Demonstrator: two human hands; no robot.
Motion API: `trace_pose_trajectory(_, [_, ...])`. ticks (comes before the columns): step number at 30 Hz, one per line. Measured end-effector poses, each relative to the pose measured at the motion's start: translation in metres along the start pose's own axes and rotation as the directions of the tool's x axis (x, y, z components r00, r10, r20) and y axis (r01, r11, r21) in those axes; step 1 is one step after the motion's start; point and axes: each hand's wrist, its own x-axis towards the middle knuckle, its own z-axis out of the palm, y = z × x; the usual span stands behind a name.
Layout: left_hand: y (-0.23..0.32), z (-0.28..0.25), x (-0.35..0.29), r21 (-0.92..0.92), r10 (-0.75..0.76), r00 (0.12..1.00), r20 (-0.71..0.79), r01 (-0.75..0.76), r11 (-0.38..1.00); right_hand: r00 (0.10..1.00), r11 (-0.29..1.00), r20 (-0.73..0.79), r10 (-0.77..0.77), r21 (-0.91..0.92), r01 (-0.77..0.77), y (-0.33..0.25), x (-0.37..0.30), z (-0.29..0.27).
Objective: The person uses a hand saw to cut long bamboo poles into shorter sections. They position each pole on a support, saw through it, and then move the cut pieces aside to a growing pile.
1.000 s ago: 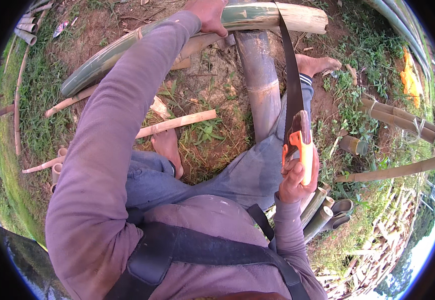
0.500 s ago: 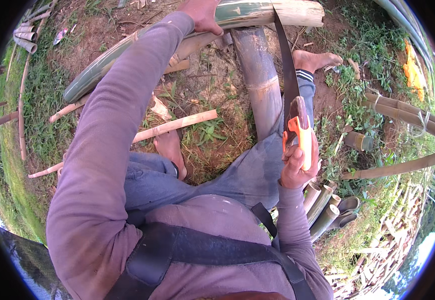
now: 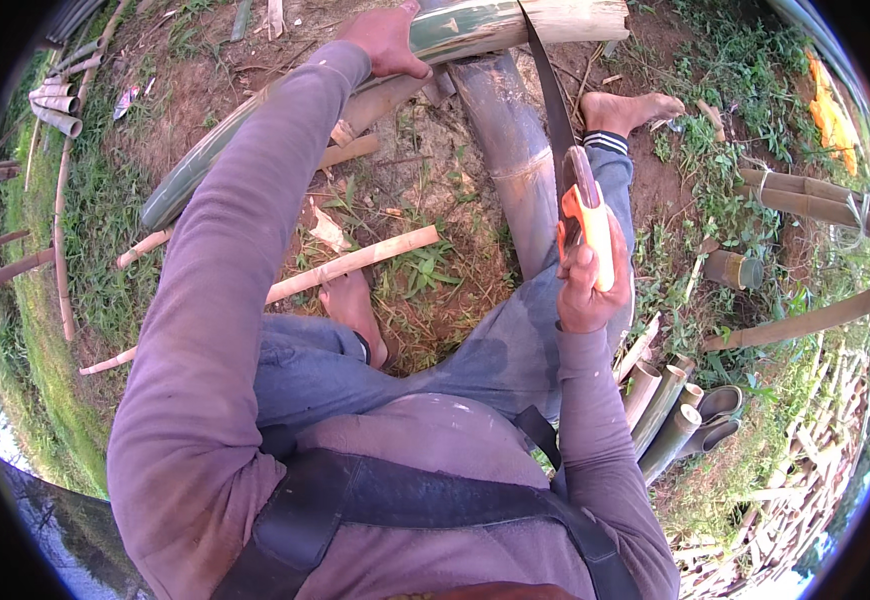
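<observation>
The grip of the right hand is wrapped firmly round the orange handle here in the head view, and the saw's dark blade runs up and away, its far end crossing a green bamboo pole! That hold looks chosen to keep blade and forearm roughly in line. Over to the left hand: it's on the pole, left of the blade, thumb spread along the near side, probably to steady it; the fingers are partly cut off, so how tightly they close I can't tell. Beneath the pole stands the end of a thick grey log, seemingly a prop. A pale wooden strip lies nearby, untouched by either hand.
</observation>
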Motion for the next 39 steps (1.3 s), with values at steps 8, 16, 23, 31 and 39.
trace_pose_trajectory(8, [-0.024,0.020,0.008,0.017,0.039,0.984,-0.174,-0.036,0.999,1.000,0.999,-0.011,-0.008,0.043,0.008,0.007,0.035,0.022])
trace_pose_trajectory(16, [-0.008,-0.003,0.007,0.013,0.033,0.998,-0.057,-0.032,0.999,0.995,0.998,-0.094,-0.043,-0.039,0.039,0.007,0.045,0.035])
trace_pose_trajectory(23, [-0.008,0.002,0.009,-0.002,0.009,0.999,-0.049,-0.009,1.000,0.995,0.998,-0.092,0.036,0.050,-0.032,-0.010,0.016,0.020])
trace_pose_trajectory(31, [-0.011,0.003,0.009,0.039,0.037,0.997,-0.071,-0.034,0.999,0.984,0.986,-0.084,-0.158,-0.067,0.153,0.001,0.046,0.023])
trace_pose_trajectory(39, [-0.002,-0.002,0.005,0.020,0.009,1.000,-0.023,-0.008,1.000,0.995,0.998,-0.097,-0.038,-0.056,0.033,0.001,0.086,0.052])
